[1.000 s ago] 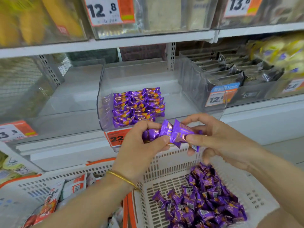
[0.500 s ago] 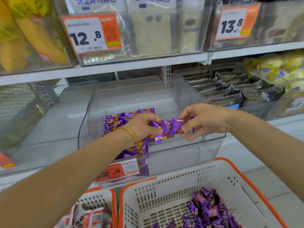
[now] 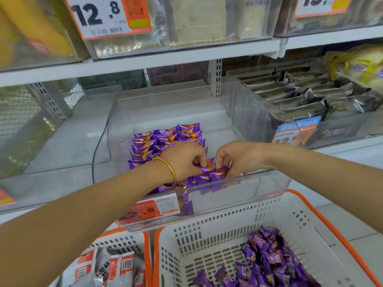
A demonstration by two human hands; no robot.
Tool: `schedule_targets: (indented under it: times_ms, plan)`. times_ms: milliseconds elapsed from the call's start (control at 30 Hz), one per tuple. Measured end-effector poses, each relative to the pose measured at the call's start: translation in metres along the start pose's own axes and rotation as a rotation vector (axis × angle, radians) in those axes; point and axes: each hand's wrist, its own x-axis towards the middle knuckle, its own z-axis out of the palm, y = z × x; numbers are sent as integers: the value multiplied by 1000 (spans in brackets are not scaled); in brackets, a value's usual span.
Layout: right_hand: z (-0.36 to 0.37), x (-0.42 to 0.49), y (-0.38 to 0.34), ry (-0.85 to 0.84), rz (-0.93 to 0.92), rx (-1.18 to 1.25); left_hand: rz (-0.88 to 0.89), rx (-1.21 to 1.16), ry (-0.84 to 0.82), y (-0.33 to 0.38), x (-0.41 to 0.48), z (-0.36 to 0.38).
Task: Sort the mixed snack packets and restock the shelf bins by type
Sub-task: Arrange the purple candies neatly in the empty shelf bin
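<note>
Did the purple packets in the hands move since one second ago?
Yes. The held purple packets went from in front of the clear bin to inside it, behind its front wall, gripped by left hand and right hand.

Retail shop aisle — white shelving (image 3: 186,56) w/ clear bins (image 3: 238,193), orange price tags (image 3: 109,16), packaged snacks, restock baskets (image 3: 300,224) below.

Middle bin (image 3: 248,189) on shelf (image 3: 352,149): packet rows (image 3: 165,137) in its left half. Left hand (image 3: 184,160) and right hand (image 3: 238,158) pinch packets (image 3: 217,174) just behind its front wall. Basket (image 3: 228,216) below its front, second basket (image 3: 122,239) lower left, neighbour bin (image 3: 339,129) right.
</note>
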Motion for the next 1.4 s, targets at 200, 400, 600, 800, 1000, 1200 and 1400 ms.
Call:
schedule_targets:
  times_ms: [200, 400, 600, 800, 1000, 1200, 1400]
  plan:
    - [8, 2, -12, 20, -2, -141, -96, -100, -112, -3, -5, -8]
    - [7, 0, -12, 72, 47, -354, -69, 63, -77, -2, -8, -2]
    - [-10, -8, -1, 98, 64, -31, -88, 100, -46, -5, -10, 2]
    - [-7, -14, 8, 36, 58, 589, -91, 91, -47, -5, -10, 2]
    - [-6, -6, 12, 18, 72, 623, -82, 59, -45, -6, -10, 2]
    - [0, 3, 9, 94, -7, 41, -68, 18, -62, -8, -10, 1]
    - [5, -1, -2, -24, 33, -62, -60, -111, -80, -14, -10, 0]
